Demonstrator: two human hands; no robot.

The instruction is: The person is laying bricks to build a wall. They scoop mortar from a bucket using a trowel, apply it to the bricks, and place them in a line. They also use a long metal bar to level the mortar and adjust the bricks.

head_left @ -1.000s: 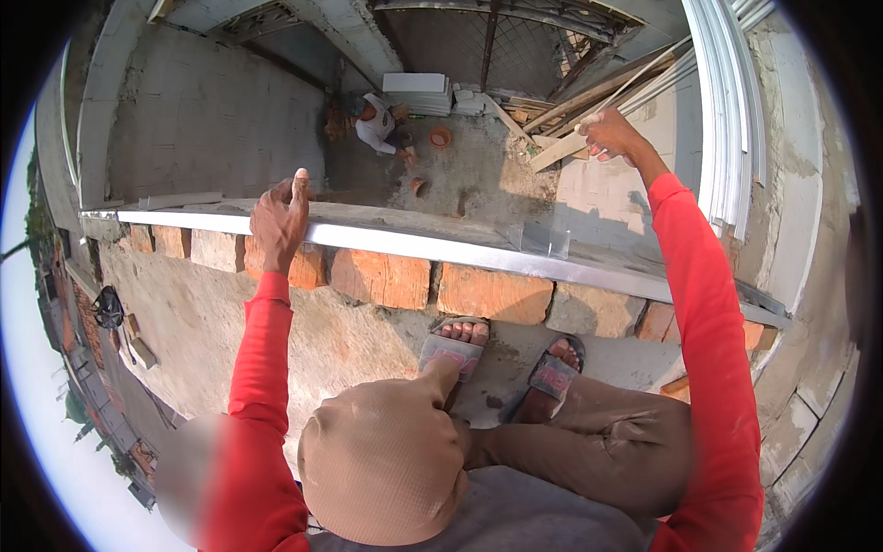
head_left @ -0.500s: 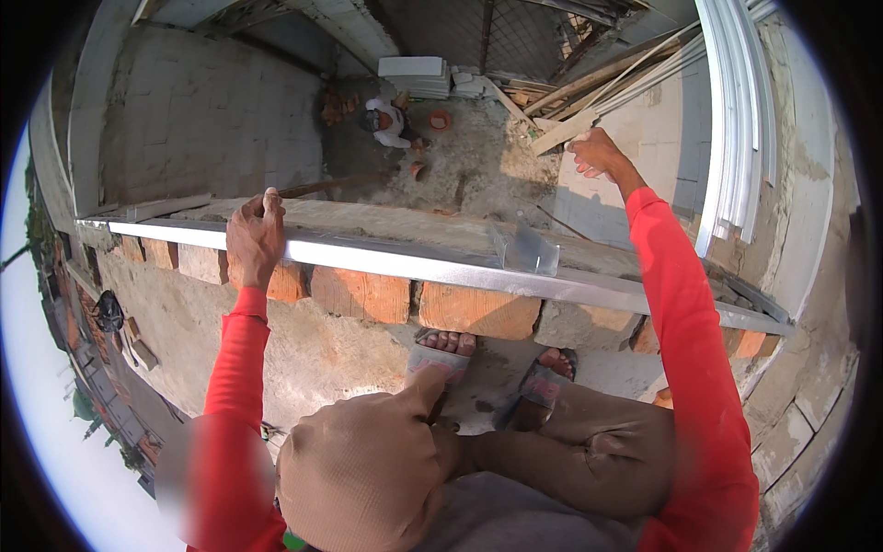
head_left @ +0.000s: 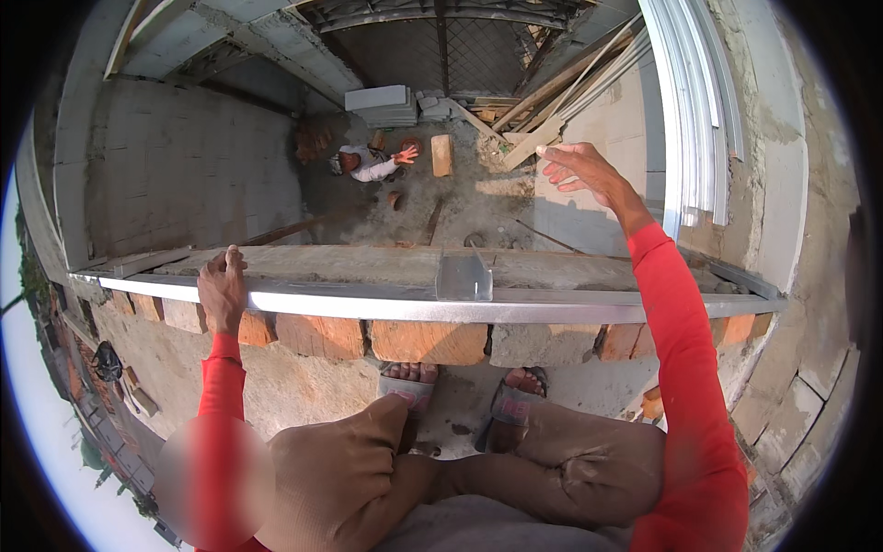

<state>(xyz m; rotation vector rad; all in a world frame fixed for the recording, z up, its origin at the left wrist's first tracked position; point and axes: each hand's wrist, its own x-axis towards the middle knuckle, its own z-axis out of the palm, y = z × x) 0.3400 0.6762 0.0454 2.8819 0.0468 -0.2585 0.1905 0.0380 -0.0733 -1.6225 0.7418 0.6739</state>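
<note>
My left hand (head_left: pixel 223 290) is wrapped over a long silver metal bar (head_left: pixel 386 308) that runs across in front of me, along a row of bricks. Out beyond the bar, at the right, my right hand (head_left: pixel 581 173) is held in the air with its fingers apart and holds nothing. A pale orange brick (head_left: pixel 441 155) shows in the space below, apart from my right hand and seemingly in mid-air. Just left of it is the outstretched open hand (head_left: pixel 407 156) of a co-worker (head_left: pixel 363 164) on the floor below.
A clear plastic-like piece (head_left: pixel 464 278) stands on the ledge behind the bar. Long silver metal profiles (head_left: pixel 694 110) lean at the right. Planks (head_left: pixel 538 143) and stacked grey blocks (head_left: pixel 382 106) lie below. My sandalled feet (head_left: pixel 409 377) are close to the brick edge.
My right hand has opened from a loosely closed shape. The brick has come into view, and the co-worker's arm now reaches up with the hand spread. My view has shifted.
</note>
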